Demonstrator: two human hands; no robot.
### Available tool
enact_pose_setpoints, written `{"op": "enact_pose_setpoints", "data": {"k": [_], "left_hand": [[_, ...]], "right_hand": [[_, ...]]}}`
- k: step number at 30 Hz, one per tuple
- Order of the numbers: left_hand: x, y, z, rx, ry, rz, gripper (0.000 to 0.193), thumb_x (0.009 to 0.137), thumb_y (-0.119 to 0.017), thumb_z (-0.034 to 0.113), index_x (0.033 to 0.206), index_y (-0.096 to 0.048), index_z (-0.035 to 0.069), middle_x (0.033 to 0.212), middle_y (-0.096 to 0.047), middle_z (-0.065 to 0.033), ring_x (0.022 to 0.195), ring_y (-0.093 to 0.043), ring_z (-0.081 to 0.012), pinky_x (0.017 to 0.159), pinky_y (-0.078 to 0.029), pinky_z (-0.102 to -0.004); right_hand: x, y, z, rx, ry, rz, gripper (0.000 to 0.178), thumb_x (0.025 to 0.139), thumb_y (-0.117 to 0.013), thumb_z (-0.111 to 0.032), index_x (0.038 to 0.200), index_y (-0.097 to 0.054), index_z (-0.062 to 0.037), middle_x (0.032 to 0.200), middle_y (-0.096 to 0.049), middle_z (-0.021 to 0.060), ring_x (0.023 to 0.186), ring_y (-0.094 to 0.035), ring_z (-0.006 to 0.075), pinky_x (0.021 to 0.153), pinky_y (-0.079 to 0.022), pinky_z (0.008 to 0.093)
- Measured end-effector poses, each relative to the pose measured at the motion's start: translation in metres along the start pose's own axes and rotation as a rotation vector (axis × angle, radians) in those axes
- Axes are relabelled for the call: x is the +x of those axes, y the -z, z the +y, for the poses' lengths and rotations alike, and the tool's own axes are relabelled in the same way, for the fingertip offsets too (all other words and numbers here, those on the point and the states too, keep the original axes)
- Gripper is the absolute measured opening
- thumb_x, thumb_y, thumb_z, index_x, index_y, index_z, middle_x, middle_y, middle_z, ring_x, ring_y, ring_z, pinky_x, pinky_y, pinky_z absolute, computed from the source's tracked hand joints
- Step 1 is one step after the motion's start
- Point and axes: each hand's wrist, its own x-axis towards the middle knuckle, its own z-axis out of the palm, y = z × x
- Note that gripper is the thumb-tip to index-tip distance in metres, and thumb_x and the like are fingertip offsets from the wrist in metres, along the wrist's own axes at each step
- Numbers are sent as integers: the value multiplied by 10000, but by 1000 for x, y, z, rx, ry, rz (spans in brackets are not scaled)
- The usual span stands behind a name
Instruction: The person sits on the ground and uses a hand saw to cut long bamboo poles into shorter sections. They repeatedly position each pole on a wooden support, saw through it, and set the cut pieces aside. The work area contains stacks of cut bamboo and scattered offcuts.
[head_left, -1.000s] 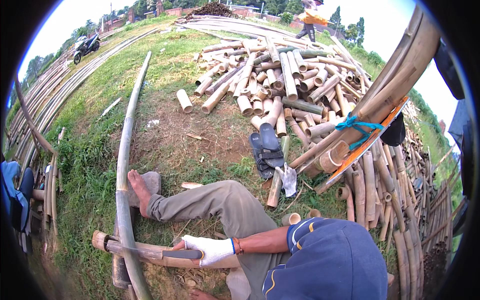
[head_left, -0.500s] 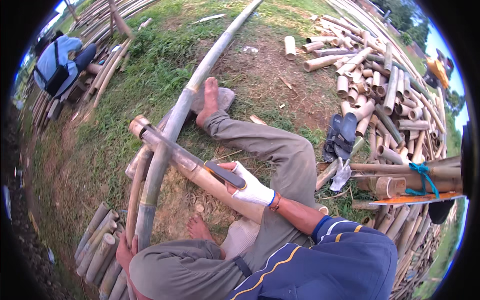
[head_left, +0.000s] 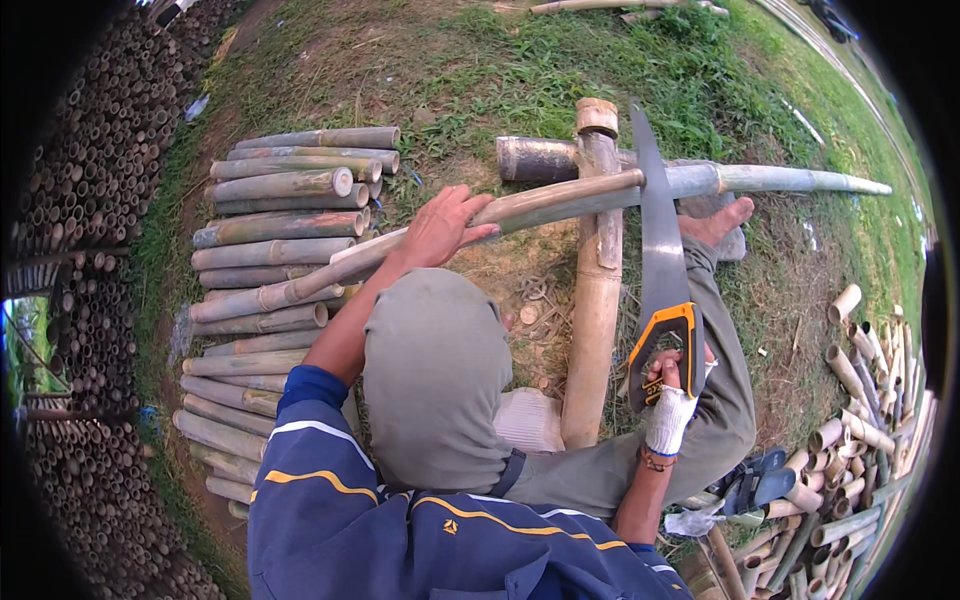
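Note:
My bare left hand point(head_left: 440, 228) is closed over a slim brown bamboo pole point(head_left: 555, 196). That pole lies alongside a longer grey-green bamboo pole point(head_left: 765, 179), and both cross over a thick bamboo support point(head_left: 592, 340) between my legs. In my right hand point(head_left: 672, 400), which wears a white glove, is a handsaw point(head_left: 660, 240) gripped by its black and yellow handle. The saw's blade points away from me and passes in front of the poles, beside the slim pole's cut end. Whether its teeth touch the bamboo I cannot tell.
Cut bamboo lengths point(head_left: 270, 252) are stacked at my left. Behind them stands a tall wall of bamboo ends point(head_left: 95, 170). More short pieces point(head_left: 850, 440) are heaped at the lower right, near dark sandals point(head_left: 760, 480). A dark bamboo piece point(head_left: 535, 160) lies under the poles.
My view has swung left. The saw, earlier lying along the thick support, now points away across the poles. My left hand has moved forward along the bamboo.

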Motion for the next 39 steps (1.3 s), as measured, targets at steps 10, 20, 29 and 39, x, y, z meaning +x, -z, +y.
{"op": "enact_pose_setpoints", "data": {"k": [10,20,29,39], "left_hand": [[5,-4,-10,-129,55,-69,627,1024,-763,559,1493,-715,146,1162,-579,-129,1115,-637,-349,993,-549,-485],[84,-61,40,-81,12,-30,583,1051,-765,486,1474,-709,90,1206,-648,-144,1143,-650,-335,1010,-549,-493],[137,-77,65,24,119,-288,790,756,-1016,420,1373,-633,107,1143,-819,-237,1099,-792,-456,943,-631,-565],[85,-26,5,16,126,-385,989,695,-967,465,1577,-651,148,1170,-828,-233,1110,-788,-430,1017,-613,-533]], "right_hand": [[11,22,11,102,18,113,184,1099,-674,-47,1243,-561,-61,958,-640,64,832,-615,145,723,-543,292],[13,18,6,-34,109,146,429,1080,-687,-18,1459,-492,-70,974,-616,49,823,-635,132,709,-580,295],[1,11,7,-28,158,3,727,1053,-799,-80,1671,-415,-73,1062,-677,27,869,-658,98,761,-575,248],[-10,20,28,-268,225,-66,709,1044,-773,-133,1663,-434,-65,1158,-623,45,1028,-622,126,879,-529,284]]}}
